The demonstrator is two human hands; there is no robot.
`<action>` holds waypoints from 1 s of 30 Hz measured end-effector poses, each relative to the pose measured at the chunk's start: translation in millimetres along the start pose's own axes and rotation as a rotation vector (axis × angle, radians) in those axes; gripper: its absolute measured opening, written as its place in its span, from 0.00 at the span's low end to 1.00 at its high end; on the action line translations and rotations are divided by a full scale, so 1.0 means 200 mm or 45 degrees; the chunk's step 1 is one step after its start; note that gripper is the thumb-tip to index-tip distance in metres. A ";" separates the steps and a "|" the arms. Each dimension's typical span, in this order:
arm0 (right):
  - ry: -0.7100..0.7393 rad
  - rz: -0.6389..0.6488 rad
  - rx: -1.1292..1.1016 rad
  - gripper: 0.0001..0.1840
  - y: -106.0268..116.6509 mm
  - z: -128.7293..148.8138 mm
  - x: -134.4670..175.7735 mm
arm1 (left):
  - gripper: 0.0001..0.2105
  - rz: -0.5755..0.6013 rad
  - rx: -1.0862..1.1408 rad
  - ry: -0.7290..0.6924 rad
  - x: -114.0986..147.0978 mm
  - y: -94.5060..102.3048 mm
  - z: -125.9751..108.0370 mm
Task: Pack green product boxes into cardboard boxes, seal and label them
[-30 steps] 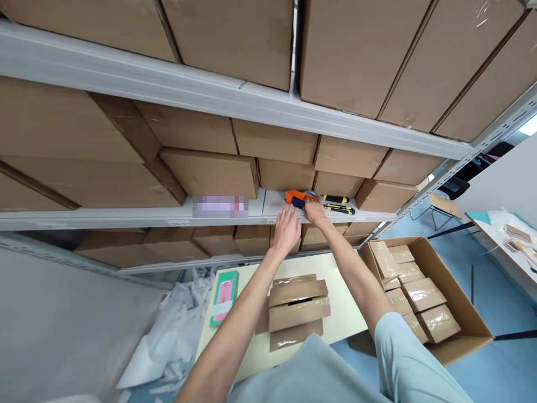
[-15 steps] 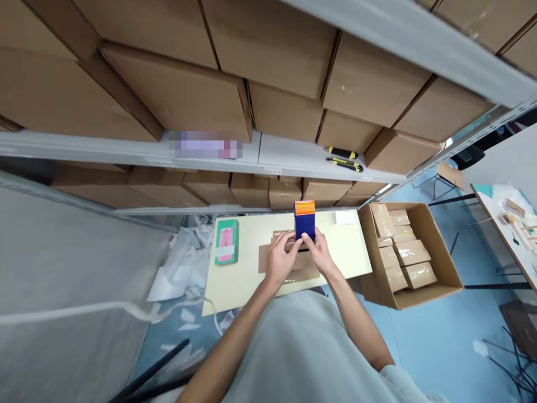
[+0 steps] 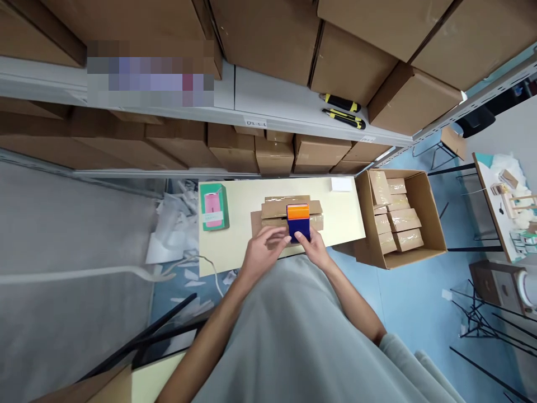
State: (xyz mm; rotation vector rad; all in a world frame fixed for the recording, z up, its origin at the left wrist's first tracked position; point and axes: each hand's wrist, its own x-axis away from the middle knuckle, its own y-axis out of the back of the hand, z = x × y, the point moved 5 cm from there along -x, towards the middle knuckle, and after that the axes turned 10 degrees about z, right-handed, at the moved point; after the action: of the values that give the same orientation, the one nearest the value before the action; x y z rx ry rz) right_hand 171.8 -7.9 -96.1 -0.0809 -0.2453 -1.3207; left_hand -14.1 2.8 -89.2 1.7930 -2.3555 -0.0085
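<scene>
A small dark blue box (image 3: pixel 298 225) with an orange upper end is held upright over the table in front of my body. My right hand (image 3: pixel 315 247) grips it by the lower right part, thumb on the near face. My left hand (image 3: pixel 265 251) is at its left side with fingers loosely apart; the thumb tip is at the box's lower left edge, and I cannot tell whether it touches. Beneath and behind lies a brown cardboard carton (image 3: pixel 285 208) with flaps open, partly hidden by the hands and the blue box.
A green box with a pink picture (image 3: pixel 213 207) lies on the pale yellow table (image 3: pixel 235 246). A white card (image 3: pixel 341 184) is at the back right. A large carton (image 3: pixel 434 224) holding several taped boxes stands right. Yellow-black utility knives (image 3: pixel 343 117) lie on the shelf (image 3: pixel 272 92).
The blue box has come nearer to my body. My left hand has loosened from it and its fingers have spread, while my right hand keeps its grip. The camera view has shifted.
</scene>
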 end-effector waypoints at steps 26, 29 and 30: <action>0.166 0.400 0.865 0.22 0.16 0.32 0.28 | 0.20 0.320 -0.269 -0.067 -0.02 0.20 -0.48; 0.168 0.418 0.871 0.23 0.17 0.32 0.28 | 0.20 0.312 -0.271 -0.067 -0.01 0.20 -0.47; 0.160 0.420 0.871 0.23 0.17 0.32 0.28 | 0.20 0.306 -0.270 -0.066 -0.01 0.20 -0.47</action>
State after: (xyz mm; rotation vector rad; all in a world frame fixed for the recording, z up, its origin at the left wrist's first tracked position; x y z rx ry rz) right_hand 208.3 -40.3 -19.6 0.5182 -0.5390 -0.8561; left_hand -38.1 24.7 7.0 1.4241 -2.4839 -0.2644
